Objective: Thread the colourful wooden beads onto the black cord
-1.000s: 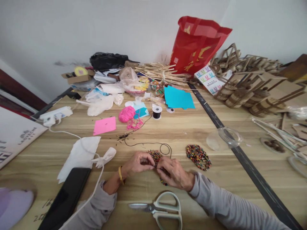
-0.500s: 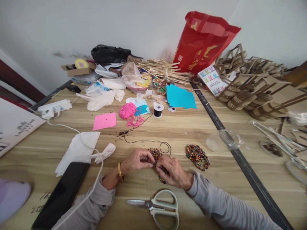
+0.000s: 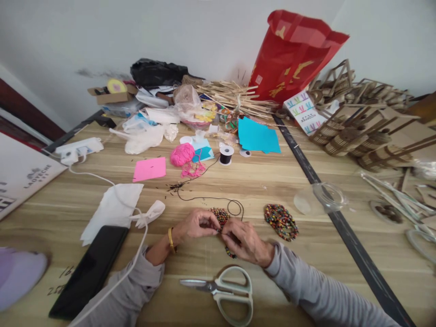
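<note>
My left hand [image 3: 199,225] and my right hand [image 3: 245,240] meet over the wooden table, both pinched closed on a thin black cord [image 3: 218,198]. The cord loops behind my hands and runs back toward a spool of black cord [image 3: 225,155]. Partly hidden behind my fingers lies a cluster of small multicoloured beads [image 3: 220,215]; a short strand of beads [image 3: 230,252] shows below my right hand. To the right rests a coiled heap of beaded strings [image 3: 281,221]. Scissors with pale handles [image 3: 218,288] lie in front of my hands.
A black phone [image 3: 90,272], a white cable [image 3: 143,245] and white tissue [image 3: 111,211] are at left. Pink yarn [image 3: 182,154], pink paper [image 3: 149,169] and blue card [image 3: 259,135] lie farther back. A red bag [image 3: 296,56] and woven baskets [image 3: 350,136] stand at the back right.
My hands stay together on the cord, with hardly any movement of the fingers. The whole view has shifted slightly.
</note>
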Tool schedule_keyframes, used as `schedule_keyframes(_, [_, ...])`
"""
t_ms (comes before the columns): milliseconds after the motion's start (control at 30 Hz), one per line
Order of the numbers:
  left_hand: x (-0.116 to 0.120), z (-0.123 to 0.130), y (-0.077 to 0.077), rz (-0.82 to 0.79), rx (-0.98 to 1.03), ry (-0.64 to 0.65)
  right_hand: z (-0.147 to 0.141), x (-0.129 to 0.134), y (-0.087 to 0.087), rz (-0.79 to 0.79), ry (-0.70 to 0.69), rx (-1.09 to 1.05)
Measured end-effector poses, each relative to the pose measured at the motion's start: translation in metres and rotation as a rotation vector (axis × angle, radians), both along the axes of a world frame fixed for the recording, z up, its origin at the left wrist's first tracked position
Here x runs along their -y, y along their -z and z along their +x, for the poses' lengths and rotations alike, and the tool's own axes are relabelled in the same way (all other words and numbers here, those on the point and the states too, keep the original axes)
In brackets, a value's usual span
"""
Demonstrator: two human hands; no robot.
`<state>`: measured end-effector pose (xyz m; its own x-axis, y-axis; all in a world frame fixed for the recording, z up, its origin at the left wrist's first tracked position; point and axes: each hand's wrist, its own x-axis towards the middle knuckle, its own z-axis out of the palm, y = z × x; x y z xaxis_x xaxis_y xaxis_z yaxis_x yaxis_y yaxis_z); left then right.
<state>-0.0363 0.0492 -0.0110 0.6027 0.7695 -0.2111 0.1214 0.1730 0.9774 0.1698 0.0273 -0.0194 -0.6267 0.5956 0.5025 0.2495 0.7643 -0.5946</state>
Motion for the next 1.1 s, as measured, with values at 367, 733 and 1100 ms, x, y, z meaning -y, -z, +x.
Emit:
schedule_keyframes(367, [0.0007,-0.0011,0.0017,0.020,0.012,-0.003,-0.0006,-0.0010,0.0021,-0.028,0.000,0.009])
schedule_keyframes(733, [-0.0010,-0.0016,0.0041,0.067,-0.015,0.004,-0.0006,-0.0029,0.0005,-0.098,-0.027,-0.001])
schedule_keyframes(1100, [-0.0002,-0.0023,-0.0013,0.170,-0.077,0.023,0.0001,-0.0029,0.0064,-0.136,0.026,-0.016])
